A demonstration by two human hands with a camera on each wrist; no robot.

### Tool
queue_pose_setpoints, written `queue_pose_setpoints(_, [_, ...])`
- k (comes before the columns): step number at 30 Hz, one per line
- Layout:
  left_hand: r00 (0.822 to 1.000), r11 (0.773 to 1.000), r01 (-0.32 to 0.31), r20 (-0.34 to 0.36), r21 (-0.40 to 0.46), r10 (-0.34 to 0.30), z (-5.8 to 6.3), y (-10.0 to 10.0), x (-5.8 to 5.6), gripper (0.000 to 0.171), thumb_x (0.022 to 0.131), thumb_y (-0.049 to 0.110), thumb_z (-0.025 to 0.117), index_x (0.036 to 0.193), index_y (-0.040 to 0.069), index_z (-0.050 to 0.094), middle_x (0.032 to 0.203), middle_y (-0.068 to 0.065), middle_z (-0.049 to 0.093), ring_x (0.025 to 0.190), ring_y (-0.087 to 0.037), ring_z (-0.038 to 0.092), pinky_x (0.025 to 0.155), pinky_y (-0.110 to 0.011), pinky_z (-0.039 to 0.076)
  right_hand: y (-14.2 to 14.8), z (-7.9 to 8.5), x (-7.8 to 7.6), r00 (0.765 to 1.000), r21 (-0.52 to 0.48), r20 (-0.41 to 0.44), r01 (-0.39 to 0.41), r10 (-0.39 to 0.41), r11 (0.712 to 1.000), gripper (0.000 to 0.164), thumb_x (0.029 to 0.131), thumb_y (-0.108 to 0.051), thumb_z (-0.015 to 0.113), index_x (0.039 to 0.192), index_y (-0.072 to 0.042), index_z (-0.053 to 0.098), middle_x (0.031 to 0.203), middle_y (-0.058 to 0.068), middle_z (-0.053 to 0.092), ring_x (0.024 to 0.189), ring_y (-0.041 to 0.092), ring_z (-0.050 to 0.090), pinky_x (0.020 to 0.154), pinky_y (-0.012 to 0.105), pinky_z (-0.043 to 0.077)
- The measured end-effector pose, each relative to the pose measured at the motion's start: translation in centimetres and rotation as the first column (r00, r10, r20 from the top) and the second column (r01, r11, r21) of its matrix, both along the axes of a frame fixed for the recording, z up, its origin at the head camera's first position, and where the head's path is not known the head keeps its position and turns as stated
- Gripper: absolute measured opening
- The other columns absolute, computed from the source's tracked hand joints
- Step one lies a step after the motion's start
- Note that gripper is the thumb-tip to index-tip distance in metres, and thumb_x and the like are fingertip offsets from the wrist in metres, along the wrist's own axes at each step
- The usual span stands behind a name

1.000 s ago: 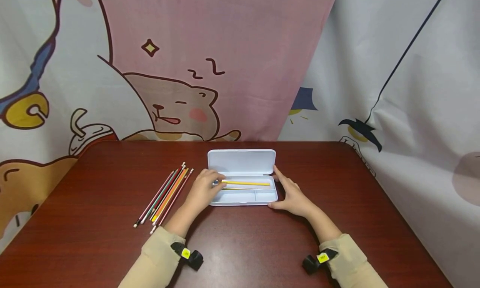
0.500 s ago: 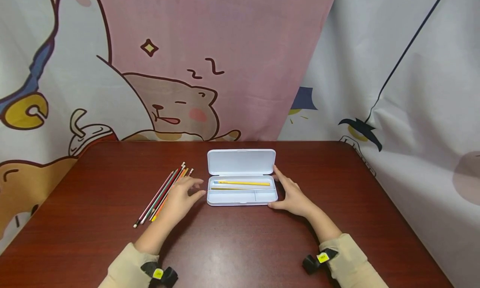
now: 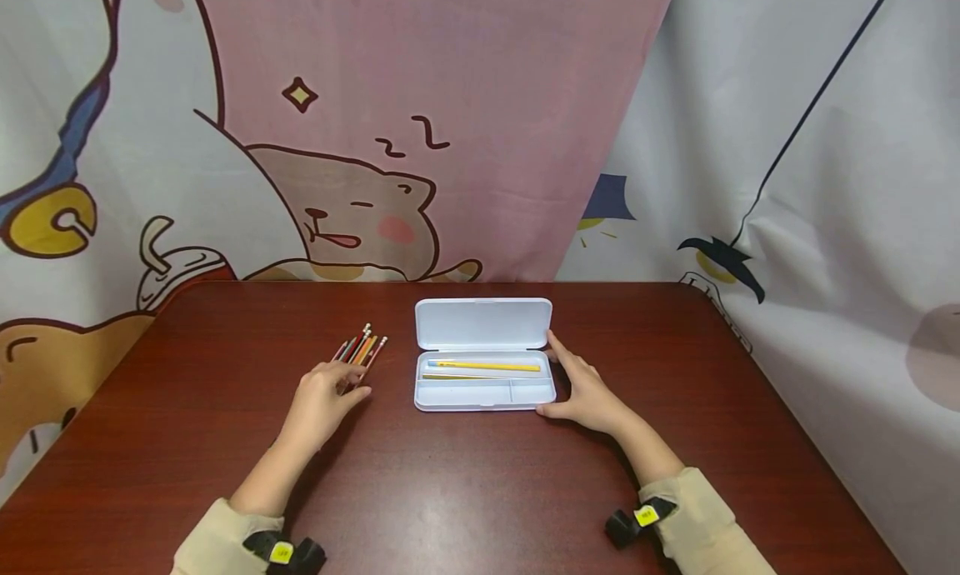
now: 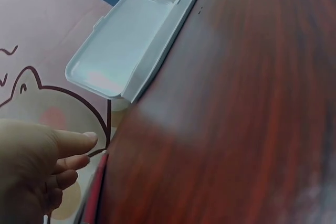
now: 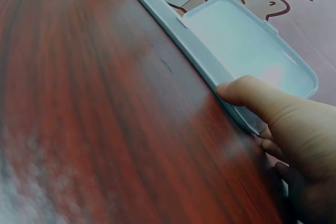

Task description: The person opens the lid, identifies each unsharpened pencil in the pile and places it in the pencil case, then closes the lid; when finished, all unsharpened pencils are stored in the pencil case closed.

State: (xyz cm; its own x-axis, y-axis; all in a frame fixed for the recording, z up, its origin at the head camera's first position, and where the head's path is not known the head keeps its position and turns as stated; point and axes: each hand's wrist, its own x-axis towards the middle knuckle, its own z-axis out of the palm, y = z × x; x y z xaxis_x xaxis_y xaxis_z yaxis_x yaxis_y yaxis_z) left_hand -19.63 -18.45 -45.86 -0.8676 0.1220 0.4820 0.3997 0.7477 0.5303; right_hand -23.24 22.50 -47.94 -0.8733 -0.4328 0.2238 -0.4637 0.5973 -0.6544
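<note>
A white pencil case (image 3: 465, 396) stands with its lid raised on the table. Two yellow pencils (image 3: 495, 367) lie in its rear compartment. My right hand (image 3: 588, 396) grips the case's right end, thumb at the front corner and fingers round the side. Over a bundle of loose coloured pencils (image 3: 366, 348) is my left hand (image 3: 318, 404), which hides their near parts. Its thumb and fingers are apart in the left wrist view, close to a red pencil (image 4: 94, 192). Nothing shows held between them.
The dark red-brown wooden table (image 3: 465, 492) carries the case and the pencils. A cartoon-printed curtain (image 3: 510, 125) hangs right behind its far edge. A black wrist camera (image 3: 300, 554) is strapped at the left sleeve, another (image 3: 621, 527) at the right.
My left hand has left the case, where a yellow pencil now lies released, and moved left over the loose pencils. My right hand stays at the case's right end.
</note>
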Motion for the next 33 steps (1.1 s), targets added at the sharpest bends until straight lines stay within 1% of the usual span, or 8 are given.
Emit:
queue_pose_setpoints(3, [1.0,1.0,-0.013,0.026,-0.003,0.013,-0.33,-0.25,-0.06,0.025,0.068,0.002,0.084,0.09,0.0,0.073,0.075,-0.003,0.065,0.071,-0.019,0.057,0.062,-0.037,0.045,-0.05,0.09,0.06,1.0,0.002,0.004,-0.004,0.004,1.0,0.116,0.068,-0.025,0.087,0.155,-0.018,0.01,0.137,0.009,0.047,0.124,0.03,0.04,0.099,0.054,0.02])
queue_pose_setpoints(10, [1.0,0.999,-0.028,0.003,0.018,0.028,-0.82,-0.34,-0.17,0.025,0.063,-0.002,0.085,0.085,-0.002,0.072,0.072,-0.004,0.063,0.062,-0.017,0.057,0.057,-0.032,0.047,-0.08,0.26,0.12,1.0,-0.001,0.007,-0.009,0.009,1.0,0.116,0.068,-0.025,0.087,0.155,-0.017,0.01,0.138,0.01,0.046,0.124,0.031,0.04,0.099,0.055,0.019])
queue_pose_setpoints(15, [0.998,0.998,-0.06,0.021,0.011,0.06,-0.69,-0.21,-0.11,0.026,0.063,-0.003,0.085,0.086,-0.003,0.072,0.073,-0.005,0.061,0.062,-0.016,0.056,0.057,-0.031,0.046,-0.07,0.17,0.05,1.0,0.011,0.009,-0.004,0.004,1.0,0.116,0.069,-0.026,0.087,0.155,-0.017,0.01,0.138,0.01,0.046,0.125,0.031,0.039,0.099,0.055,0.02])
queue_pose_setpoints(18, [0.996,0.997,-0.076,0.042,-0.002,0.076,-0.5,-0.11,-0.06,0.025,0.064,-0.003,0.084,0.087,-0.004,0.073,0.072,-0.005,0.061,0.061,-0.016,0.055,0.056,-0.032,0.046,-0.07,0.27,0.04,1.0,0.01,0.012,0.0,0.0,1.0,0.116,0.068,-0.025,0.087,0.155,-0.017,0.01,0.137,0.01,0.047,0.124,0.031,0.04,0.1,0.055,0.019])
queue_pose_setpoints(23, [0.993,0.997,-0.078,0.091,-0.027,0.081,-0.16,0.15,-0.05,0.019,0.069,-0.001,0.08,0.086,-0.002,0.074,0.07,-0.003,0.063,0.06,-0.015,0.055,0.056,-0.034,0.045,-0.09,0.43,0.02,1.0,0.008,0.013,0.003,-0.003,1.0,0.116,0.068,-0.026,0.087,0.155,-0.017,0.011,0.136,0.01,0.047,0.124,0.031,0.04,0.101,0.055,0.019])
queue_pose_setpoints(27, [0.988,0.996,-0.084,0.124,-0.038,0.088,-0.05,0.38,-0.03,0.014,0.071,0.0,0.078,0.084,0.001,0.075,0.065,0.001,0.062,0.057,-0.014,0.054,0.054,-0.035,0.044,-0.05,0.4,0.01,1.0,0.007,0.014,0.001,-0.001,1.0,0.116,0.068,-0.026,0.087,0.155,-0.017,0.011,0.136,0.009,0.047,0.124,0.031,0.04,0.101,0.055,0.019])
queue_pose_setpoints(33, [0.989,0.995,-0.082,0.121,-0.049,0.088,-0.12,0.58,0.09,0.015,0.069,-0.001,0.072,0.082,0.002,0.075,0.064,0.002,0.061,0.058,-0.014,0.053,0.055,-0.036,0.044,-0.06,0.33,0.03,1.0,0.005,0.017,-0.002,0.002,1.0,0.116,0.068,-0.026,0.087,0.155,-0.017,0.01,0.136,0.009,0.047,0.124,0.031,0.039,0.101,0.055,0.019])
